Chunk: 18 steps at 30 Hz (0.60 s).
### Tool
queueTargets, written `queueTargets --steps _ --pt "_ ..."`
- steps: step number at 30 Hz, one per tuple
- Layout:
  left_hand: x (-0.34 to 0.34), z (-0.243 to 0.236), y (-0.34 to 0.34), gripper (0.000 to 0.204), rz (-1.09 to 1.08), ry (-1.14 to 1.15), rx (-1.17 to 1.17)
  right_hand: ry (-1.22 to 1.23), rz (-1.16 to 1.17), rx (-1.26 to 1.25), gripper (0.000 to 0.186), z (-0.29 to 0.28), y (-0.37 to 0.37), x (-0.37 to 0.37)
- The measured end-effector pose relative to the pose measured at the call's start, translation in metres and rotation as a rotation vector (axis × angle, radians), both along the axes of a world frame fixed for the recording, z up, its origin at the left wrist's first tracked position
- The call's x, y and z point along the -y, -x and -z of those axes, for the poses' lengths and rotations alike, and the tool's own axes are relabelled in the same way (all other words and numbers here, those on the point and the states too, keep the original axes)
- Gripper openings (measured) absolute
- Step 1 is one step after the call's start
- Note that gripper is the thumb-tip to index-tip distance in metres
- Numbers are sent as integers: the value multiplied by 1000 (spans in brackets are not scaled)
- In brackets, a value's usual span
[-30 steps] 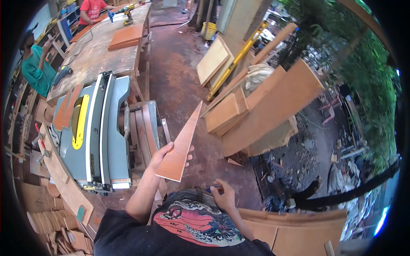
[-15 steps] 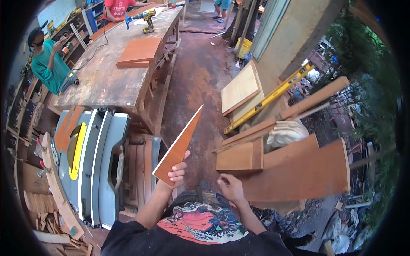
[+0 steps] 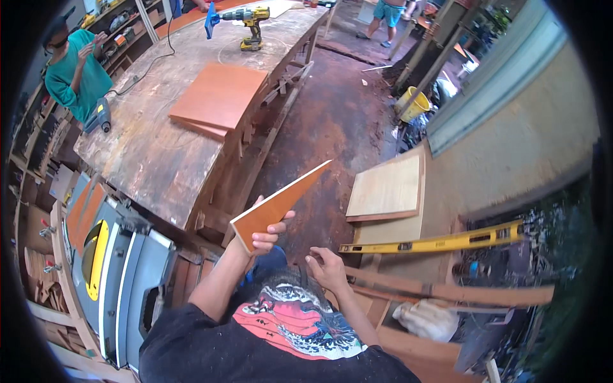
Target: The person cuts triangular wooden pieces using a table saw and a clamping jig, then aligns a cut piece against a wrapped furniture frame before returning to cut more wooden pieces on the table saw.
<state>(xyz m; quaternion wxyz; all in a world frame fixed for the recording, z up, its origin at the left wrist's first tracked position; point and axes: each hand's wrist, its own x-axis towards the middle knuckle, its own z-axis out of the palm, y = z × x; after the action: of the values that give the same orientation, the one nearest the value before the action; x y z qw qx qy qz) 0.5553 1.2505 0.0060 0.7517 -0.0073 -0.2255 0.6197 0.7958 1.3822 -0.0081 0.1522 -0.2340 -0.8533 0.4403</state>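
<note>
A long triangular piece of wooden board (image 3: 278, 207), with a reddish-brown face and pale cut edges, is gripped in my left hand (image 3: 271, 236). Its narrow tip points away and to the right, over the floor. My fingers wrap round the lower edge near its wide end. My right hand (image 3: 328, 269) hovers in front of my body, apart from the board, with its fingers loosely bent and spaced and nothing between them.
A worn workbench (image 3: 140, 150) at the left bears stacked brown panels (image 3: 220, 96), a yellow-black drill (image 3: 252, 29) and another power tool (image 3: 102, 116). Nearer stands a table saw (image 3: 121, 281). Boards (image 3: 386, 188) and a yellow spirit level (image 3: 440, 241) lie right. A person (image 3: 76, 73) stands beyond the bench.
My view has turned and moved forward, bringing the bench and panels closer. The triangular board has tilted flatter toward the right, still in my left hand. My right hand stays free.
</note>
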Motion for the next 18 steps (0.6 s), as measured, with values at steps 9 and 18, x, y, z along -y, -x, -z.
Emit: queueTargets --steps 9,18 --pt "-219 -35 162 97 53 29 -31 155 269 102 34 -7 107 -194" --pt "-464 -20 266 96 86 38 -2 597 412 -82 31 17 256 -431"
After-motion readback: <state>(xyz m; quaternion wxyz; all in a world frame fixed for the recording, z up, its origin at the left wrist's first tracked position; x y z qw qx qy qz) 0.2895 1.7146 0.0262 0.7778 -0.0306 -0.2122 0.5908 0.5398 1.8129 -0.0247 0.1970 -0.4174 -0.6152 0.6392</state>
